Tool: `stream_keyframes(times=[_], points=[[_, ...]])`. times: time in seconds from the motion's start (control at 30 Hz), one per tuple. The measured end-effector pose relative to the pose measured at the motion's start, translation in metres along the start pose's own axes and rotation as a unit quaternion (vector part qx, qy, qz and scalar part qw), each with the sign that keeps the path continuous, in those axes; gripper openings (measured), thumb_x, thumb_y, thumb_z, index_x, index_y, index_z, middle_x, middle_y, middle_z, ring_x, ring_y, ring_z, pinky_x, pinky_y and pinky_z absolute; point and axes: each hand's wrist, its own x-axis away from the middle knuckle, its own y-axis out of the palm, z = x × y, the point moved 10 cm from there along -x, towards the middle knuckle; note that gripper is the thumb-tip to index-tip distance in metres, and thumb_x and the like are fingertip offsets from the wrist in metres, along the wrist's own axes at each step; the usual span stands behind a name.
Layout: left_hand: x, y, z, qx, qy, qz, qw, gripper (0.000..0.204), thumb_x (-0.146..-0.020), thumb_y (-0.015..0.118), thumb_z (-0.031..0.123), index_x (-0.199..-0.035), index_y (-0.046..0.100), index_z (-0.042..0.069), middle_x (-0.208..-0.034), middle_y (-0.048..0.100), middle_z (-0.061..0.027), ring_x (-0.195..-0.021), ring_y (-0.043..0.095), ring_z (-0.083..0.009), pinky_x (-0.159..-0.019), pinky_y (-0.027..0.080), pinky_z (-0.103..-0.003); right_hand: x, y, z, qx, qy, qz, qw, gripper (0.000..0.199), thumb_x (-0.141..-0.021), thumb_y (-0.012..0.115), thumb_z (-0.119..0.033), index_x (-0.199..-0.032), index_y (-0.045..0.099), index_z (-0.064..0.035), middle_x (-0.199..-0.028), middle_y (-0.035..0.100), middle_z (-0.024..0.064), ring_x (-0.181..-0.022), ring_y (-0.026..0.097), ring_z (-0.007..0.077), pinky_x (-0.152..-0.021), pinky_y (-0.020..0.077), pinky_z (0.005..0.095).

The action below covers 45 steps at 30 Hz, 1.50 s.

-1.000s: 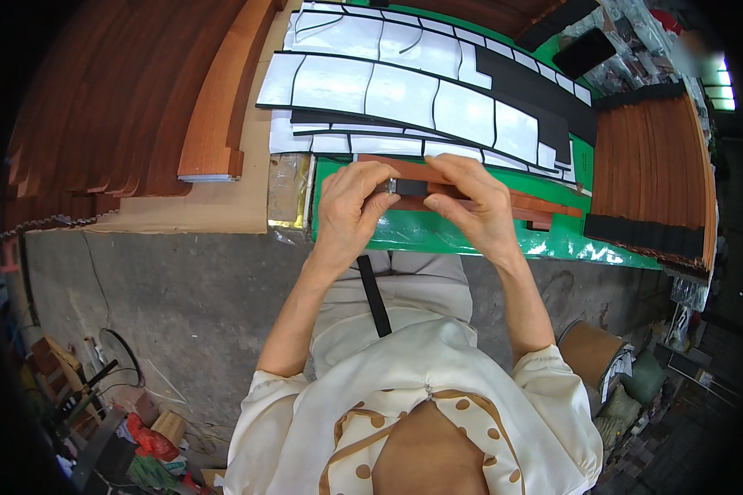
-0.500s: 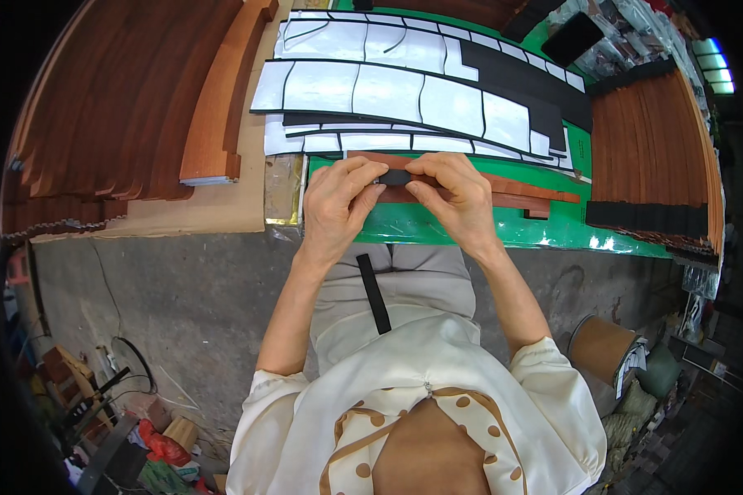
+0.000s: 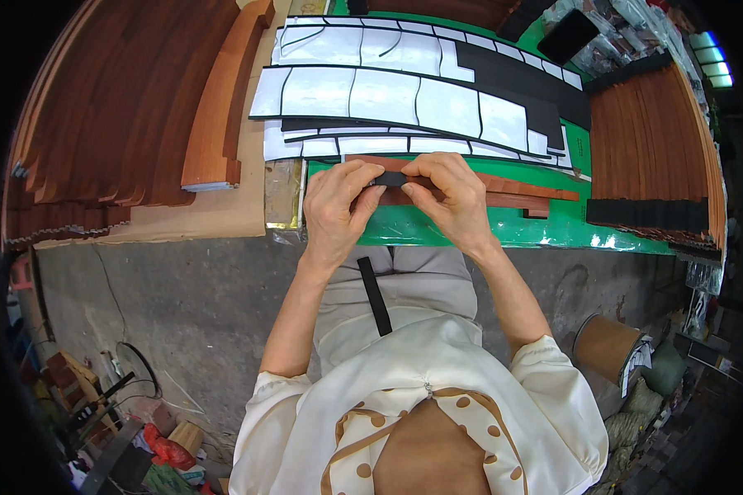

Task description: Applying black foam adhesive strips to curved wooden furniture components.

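Across the upper half of the frame your desk [image 3: 437,235] runs under a green mat, with stacks of reddish wooden slats [image 3: 99,124] fanned over the upper left and another stack [image 3: 644,140] at the upper right. Above your hands lie big white backing sheets [image 3: 388,91], cut into strips by black lines; several strips at the upper right already show bare black, so part of the sheet stock looks used and much of it is untouched. Just below the sheets, a long wooden slat [image 3: 512,188] lies across the mat, running from under your hands toward the right of the frame.

A loose black strip [image 3: 374,295] hangs down over your lap in the centre of the frame.

Smallest of all is the short black strip [image 3: 390,178] pinched between both hands at the slat's left end. Your left hand [image 3: 334,210] is clenched on that strip, thumb and fingertips pressed at its left end. Your right hand [image 3: 454,198] grips its right end the same way, fingers curled down onto the slat. Judging by this, the strip is being laid on this slat and is not pressed flat yet.
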Motion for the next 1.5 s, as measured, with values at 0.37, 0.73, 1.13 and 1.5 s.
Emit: stream_keyframes(times=[0.37,0.73,1.13,1.5], points=[[-0.005,0.005,0.006,-0.012,0.016,-0.007,1.000,0.024,-0.072,0.072,0.008,-0.095,0.064,0.008,-0.091,0.064,-0.0051,-0.079,0.060,-0.0225,-0.071,0.041,-0.034,0.002,-0.005,0.002,-0.007,0.014,0.008,1.000,0.021,-0.069,0.072,-0.002,-0.089,0.066,-0.0022,-0.087,0.065,0.0068,-0.083,0.061,0.0221,-0.066,0.0508,0.0322],[0.019,0.029,-0.029,0.158,-0.260,-0.009,0.953,0.015,-0.079,0.063,0.000,-0.091,0.054,0.001,-0.090,0.050,-0.0035,-0.077,0.050,-0.0135,-0.069,0.042,-0.025,0.012,-0.017,0.002,-0.015,-0.015,0.082,0.996,0.019,-0.068,0.071,-0.007,-0.086,0.065,-0.0076,-0.087,0.064,0.0032,-0.082,0.060,0.0232,-0.071,0.0500,0.0338],[0.015,0.037,-0.030,0.185,-0.325,-0.034,0.927,0.010,-0.084,0.059,0.002,-0.095,0.058,0.002,-0.098,0.050,-0.0027,-0.084,0.049,-0.0092,-0.070,0.043,-0.023,0.142,-0.192,0.196,-0.018,0.359,0.261,0.896,0.028,-0.090,0.058,-0.015,-0.114,0.059,0.0002,-0.115,0.060,0.0119,-0.101,0.057,0.0209,-0.086,0.0449,0.0312],[0.009,0.023,-0.032,0.100,-0.306,-0.053,0.945,0.006,-0.088,0.059,0.005,-0.089,0.058,-0.001,-0.090,0.052,-0.0034,-0.086,0.049,-0.0111,-0.073,0.041,-0.023,0.120,-0.184,0.182,0.028,0.345,0.143,0.927,0.024,-0.087,0.063,-0.014,-0.107,0.062,0.0001,-0.104,0.063,0.0128,-0.086,0.063,0.0197,-0.074,0.0487,0.0291]])
